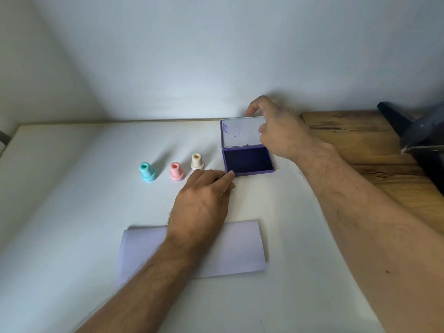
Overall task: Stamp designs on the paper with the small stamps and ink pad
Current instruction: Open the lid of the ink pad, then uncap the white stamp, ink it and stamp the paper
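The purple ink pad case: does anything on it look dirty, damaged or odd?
Yes. The purple ink pad case lies open, and the white inside of its lid has a purple ink smear near its far left corner. Nothing looks broken or spilled.

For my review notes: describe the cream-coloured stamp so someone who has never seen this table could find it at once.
Start at the open purple ink pad near the back of the white table. Three small stamps stand in a row to its left. The cream stamp is the one closest to the pad, just beyond the left hand; its neighbours are pink and mint-green.
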Action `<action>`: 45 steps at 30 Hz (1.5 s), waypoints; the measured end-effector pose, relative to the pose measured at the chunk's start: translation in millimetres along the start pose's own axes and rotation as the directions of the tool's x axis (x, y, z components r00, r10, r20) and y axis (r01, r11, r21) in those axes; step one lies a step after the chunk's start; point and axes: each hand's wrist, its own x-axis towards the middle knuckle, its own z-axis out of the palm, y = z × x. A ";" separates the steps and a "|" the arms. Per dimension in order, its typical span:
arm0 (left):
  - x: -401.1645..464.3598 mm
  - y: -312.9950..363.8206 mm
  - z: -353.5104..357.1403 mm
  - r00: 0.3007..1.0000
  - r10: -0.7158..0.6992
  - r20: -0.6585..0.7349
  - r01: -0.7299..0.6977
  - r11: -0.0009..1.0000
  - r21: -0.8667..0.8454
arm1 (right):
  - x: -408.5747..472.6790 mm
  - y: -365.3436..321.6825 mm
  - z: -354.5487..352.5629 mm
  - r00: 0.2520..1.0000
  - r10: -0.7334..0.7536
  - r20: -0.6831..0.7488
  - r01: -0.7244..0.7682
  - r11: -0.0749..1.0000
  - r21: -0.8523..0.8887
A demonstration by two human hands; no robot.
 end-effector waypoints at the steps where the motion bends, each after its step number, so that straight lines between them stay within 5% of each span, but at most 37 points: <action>1: -0.2 0.0 0.5 1.000 0.003 -0.004 -0.003 1.000 0.001 | 2.3 1.7 1.4 1.000 0.006 -0.007 -0.006 1.000 0.007; 17: -1.6 1.4 -0.5 1.000 0.014 0.010 -0.014 1.000 0.003 | 7.4 15.1 29.4 0.983 0.144 -0.118 -0.131 0.985 0.113; 26: -2.6 6.6 -11.1 0.994 -0.014 -0.110 0.001 0.993 -0.119 | -21.7 -12.5 8.0 0.957 0.129 -0.261 -0.102 0.988 0.117; 35: -14.6 24.1 -62.4 0.967 -0.196 -0.163 0.151 0.955 -0.254 | -100.1 -91.5 -3.2 0.968 0.018 -0.252 0.038 0.975 0.219; 45: -24.2 17.5 -102.1 0.872 -0.485 -0.072 0.433 0.831 -0.349 | -110.4 -127.1 20.6 0.976 0.105 -0.189 -0.046 0.955 0.294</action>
